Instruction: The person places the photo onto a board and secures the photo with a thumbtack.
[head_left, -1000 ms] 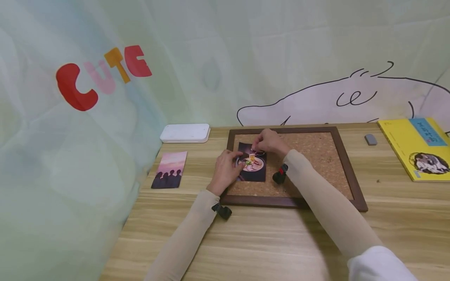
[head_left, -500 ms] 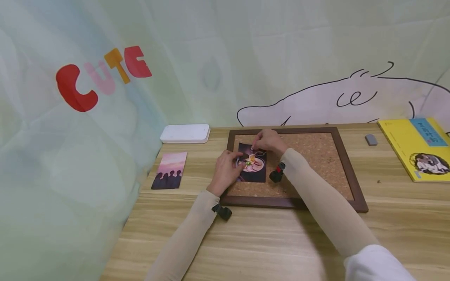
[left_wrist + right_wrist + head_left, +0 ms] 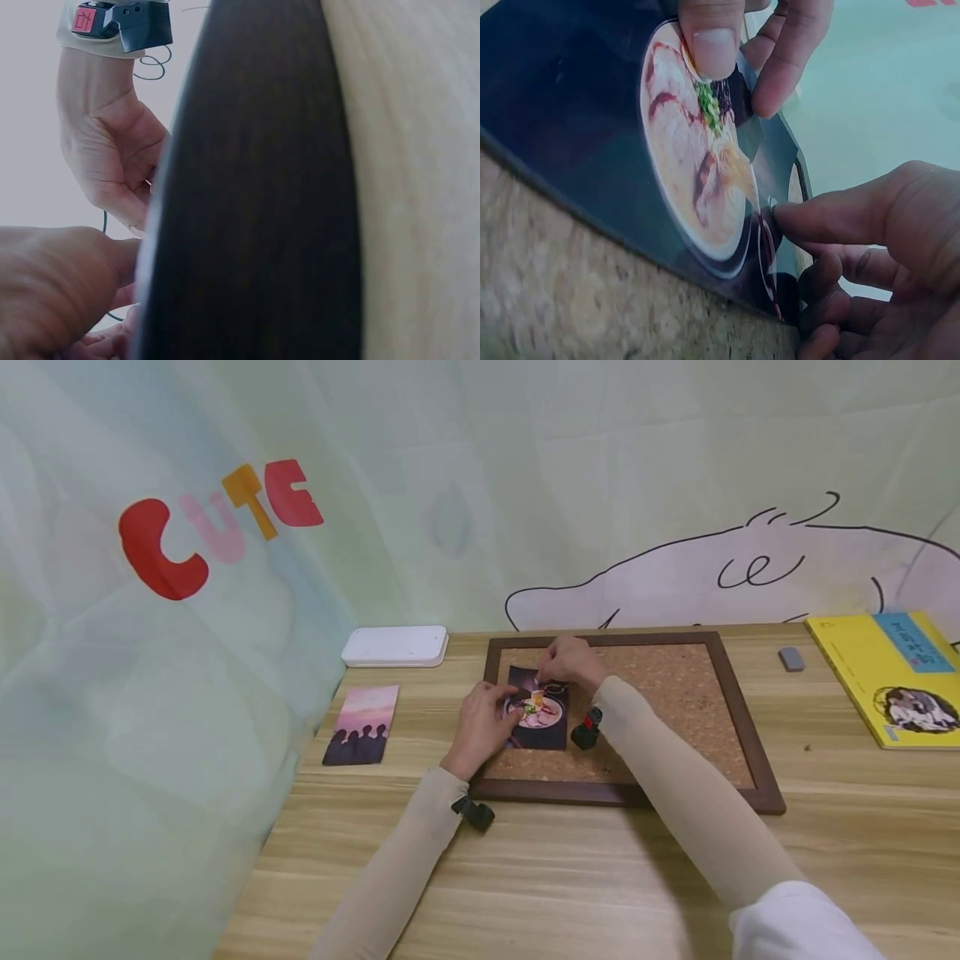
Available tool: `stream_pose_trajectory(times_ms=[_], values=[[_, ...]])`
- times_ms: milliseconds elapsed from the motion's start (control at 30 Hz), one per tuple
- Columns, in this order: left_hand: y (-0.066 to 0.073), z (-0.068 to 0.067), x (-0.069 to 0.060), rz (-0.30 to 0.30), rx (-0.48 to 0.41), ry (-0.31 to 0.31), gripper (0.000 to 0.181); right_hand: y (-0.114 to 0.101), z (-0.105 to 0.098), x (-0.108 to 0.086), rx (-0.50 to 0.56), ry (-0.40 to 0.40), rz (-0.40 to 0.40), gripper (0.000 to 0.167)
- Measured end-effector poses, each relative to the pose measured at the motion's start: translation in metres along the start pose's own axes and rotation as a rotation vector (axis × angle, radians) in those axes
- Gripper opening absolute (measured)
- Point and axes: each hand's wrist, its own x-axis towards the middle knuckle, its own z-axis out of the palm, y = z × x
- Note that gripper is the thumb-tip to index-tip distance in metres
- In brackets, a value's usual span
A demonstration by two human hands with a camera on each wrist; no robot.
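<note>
On the cork board (image 3: 660,718) with its dark brown wooden frame lies a photo of a bowl of noodles (image 3: 551,735), near the board's left side. My left hand (image 3: 480,722) rests across the photo's left edge, its thumb (image 3: 712,52) pressing on the picture of the bowl. At the upper part of the photo, my right hand (image 3: 573,662) pinches a small shiny pushpin (image 3: 772,202) between thumb and forefinger, with its tip hidden. In the left wrist view the board's frame (image 3: 255,187) hides most of the fingers.
Left of the board lies a second photo (image 3: 362,724) with dark silhouettes under a pink sky. Behind it sits a white flat case (image 3: 395,646). A small grey block (image 3: 791,658) and a yellow book (image 3: 862,685) are on the right of the wooden table (image 3: 555,877).
My right wrist and forearm have shifted slightly left and down, while the fingers stay at the same spot on the photo. The left hand and photo hold still.
</note>
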Motion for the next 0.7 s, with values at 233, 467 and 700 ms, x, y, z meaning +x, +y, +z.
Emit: stream_pose_trajectory(times_ms=[233, 467, 700], values=[[0.001, -0.002, -0.001, 0.005, -0.005, 0.001, 0.035, -0.002, 0.001, 0.0, -0.016, 0.001, -0.013, 0.012], [0.002, -0.004, -0.001, 0.016, 0.017, 0.005, 0.035, 0.004, 0.003, 0.0, -0.014, 0.031, -0.071, 0.014], [0.0, -0.006, 0.0, 0.03, 0.032, -0.007, 0.034, 0.018, -0.001, -0.004, 0.03, 0.06, -0.165, 0.021]])
